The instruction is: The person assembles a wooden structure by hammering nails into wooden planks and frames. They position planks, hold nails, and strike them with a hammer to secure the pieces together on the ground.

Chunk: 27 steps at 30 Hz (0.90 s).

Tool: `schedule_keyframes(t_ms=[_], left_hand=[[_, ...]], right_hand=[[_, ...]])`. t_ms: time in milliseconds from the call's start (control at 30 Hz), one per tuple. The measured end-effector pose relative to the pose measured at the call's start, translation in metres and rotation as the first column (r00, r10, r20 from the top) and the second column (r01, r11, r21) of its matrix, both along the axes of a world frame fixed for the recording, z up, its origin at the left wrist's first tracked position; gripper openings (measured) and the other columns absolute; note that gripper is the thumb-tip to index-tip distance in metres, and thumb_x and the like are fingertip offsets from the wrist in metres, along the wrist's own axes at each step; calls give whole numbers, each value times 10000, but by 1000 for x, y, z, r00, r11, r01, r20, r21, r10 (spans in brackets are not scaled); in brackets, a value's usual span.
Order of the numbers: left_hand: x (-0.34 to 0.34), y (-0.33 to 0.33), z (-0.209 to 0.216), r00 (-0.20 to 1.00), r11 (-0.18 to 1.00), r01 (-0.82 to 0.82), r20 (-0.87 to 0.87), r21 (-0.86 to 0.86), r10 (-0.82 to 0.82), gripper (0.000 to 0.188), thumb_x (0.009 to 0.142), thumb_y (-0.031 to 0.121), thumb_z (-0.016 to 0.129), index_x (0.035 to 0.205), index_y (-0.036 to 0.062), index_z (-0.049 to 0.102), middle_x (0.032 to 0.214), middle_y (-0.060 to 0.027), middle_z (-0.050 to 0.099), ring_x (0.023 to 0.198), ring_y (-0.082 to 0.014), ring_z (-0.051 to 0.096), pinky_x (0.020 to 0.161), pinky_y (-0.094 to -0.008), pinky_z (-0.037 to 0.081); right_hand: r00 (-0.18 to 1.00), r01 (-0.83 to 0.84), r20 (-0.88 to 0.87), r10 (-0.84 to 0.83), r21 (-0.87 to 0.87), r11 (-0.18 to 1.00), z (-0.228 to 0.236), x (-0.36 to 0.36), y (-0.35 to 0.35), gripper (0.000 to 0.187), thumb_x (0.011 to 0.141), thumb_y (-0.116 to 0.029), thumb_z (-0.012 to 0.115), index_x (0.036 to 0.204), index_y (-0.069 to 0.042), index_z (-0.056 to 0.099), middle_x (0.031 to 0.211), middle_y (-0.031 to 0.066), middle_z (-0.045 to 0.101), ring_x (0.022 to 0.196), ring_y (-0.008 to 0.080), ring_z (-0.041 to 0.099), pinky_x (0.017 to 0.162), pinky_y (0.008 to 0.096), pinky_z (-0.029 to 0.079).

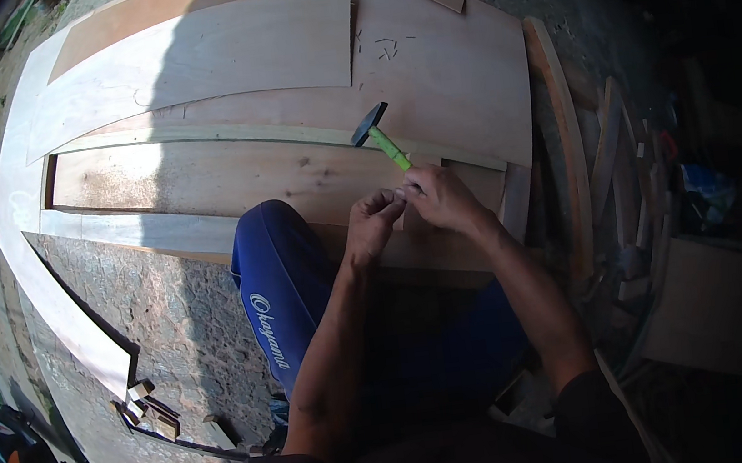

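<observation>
My right hand (446, 197) is closed round a hammer (392, 150) with a dark metal head and a bright green grip. The head points up and away to the left, above a pale wooden rail. My left hand (373, 220) is pinched together, its fingertips meeting those of my right hand. Whatever lies between them is too small to make out. Both hands are over a long wooden frame (260, 138) with a knotty board (227, 175) inside it. Several loose nails (387, 49) are scattered on the plywood sheet (455, 85) beyond the hammer.
Thin plywood panels (259, 48) lie across the far side. My blue-trousered knee (277, 251) rests by the frame's near edge. Small wood offcuts (149, 408) sit on rough ground at lower left. Long timber strips (566, 136) stand on the right, near a cardboard-coloured panel (718, 302).
</observation>
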<state>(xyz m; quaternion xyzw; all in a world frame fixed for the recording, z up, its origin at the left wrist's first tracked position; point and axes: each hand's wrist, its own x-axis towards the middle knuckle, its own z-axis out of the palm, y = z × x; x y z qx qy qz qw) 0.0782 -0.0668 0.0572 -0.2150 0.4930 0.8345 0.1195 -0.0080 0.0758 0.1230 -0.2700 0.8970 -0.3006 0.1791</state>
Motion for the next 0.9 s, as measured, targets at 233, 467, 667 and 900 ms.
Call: schedule_keyframes(t_ms=[233,467,667,900], left_hand=[[2,6,-23,995,936,-94,-4,-339,98,160,972,136,599,932,8,686,751,-20,666,678,-89,566,626,-290,460],[19,47,-64,872,952,-243,388,-185,297,241,976,177,600,987,-40,704,783,-78,693,679,-122,616,627,-304,482],[20,57,-78,868,949,-184,411,-255,278,315,966,207,616,1084,-74,697,821,-97,708,693,-159,650,640,-325,503],[19,64,-71,847,922,-197,416,-333,331,335,944,216,599,1056,-76,716,906,-199,738,856,-260,716,810,-395,523]], right_hand=[[993,-48,103,49,-14,999,-11,-5,-20,183,947,-146,614,1036,8,657,887,221,666,853,393,661,795,470,519],[958,-236,178,224,47,971,7,-15,1,325,966,-113,595,1282,-39,615,950,223,687,871,382,686,796,451,533],[910,-398,265,319,338,853,39,-26,-1,531,950,-91,565,1466,-71,438,950,260,679,873,408,682,768,496,530],[768,-632,378,517,578,516,51,-44,-23,546,911,-87,544,1451,-73,461,807,240,684,740,398,696,665,495,567]])
